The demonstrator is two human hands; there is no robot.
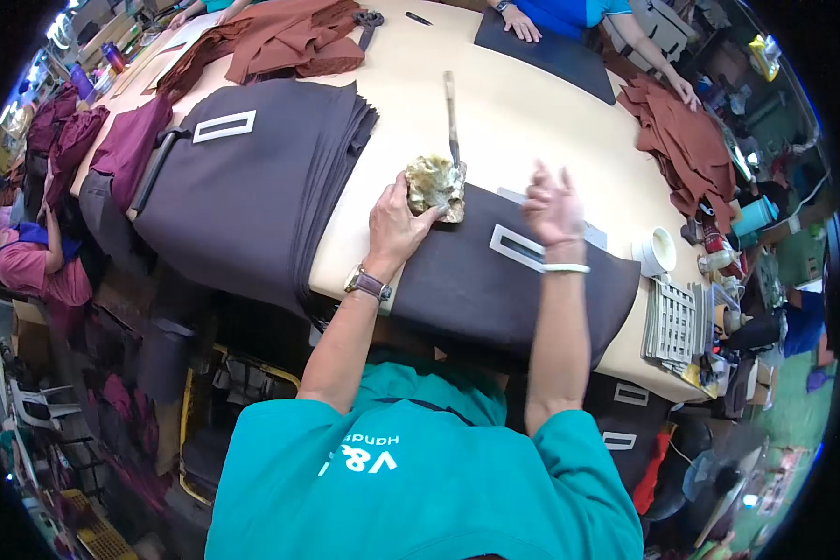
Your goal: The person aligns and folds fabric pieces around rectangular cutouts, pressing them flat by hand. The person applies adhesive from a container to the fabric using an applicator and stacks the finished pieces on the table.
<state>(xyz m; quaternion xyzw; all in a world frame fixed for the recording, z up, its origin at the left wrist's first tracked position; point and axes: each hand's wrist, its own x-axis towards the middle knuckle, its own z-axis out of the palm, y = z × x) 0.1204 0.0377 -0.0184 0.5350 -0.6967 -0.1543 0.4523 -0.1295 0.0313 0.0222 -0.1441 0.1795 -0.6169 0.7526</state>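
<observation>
My left hand (403, 222), with a watch on the wrist, is closed on the near left edge of a crumpled yellowish lump (432, 185). A brush (452, 117) with a long handle lies against the lump's far side. My right hand (553, 210), slightly blurred, is raised over the dark cloth with its fingers apart and nothing in it. Below it, a pale rectangular frame (516, 247) lies on the dark cloth piece (457, 280) at the table's near edge.
A dark cloth stack (252, 177) is at left, brown cloth (299, 37) beyond it. Two hands of a co-worker rest near a dark sheet (541, 56) and brown pieces (681, 140). A white cup (658, 250) and grey grids (672, 322) stand at right.
</observation>
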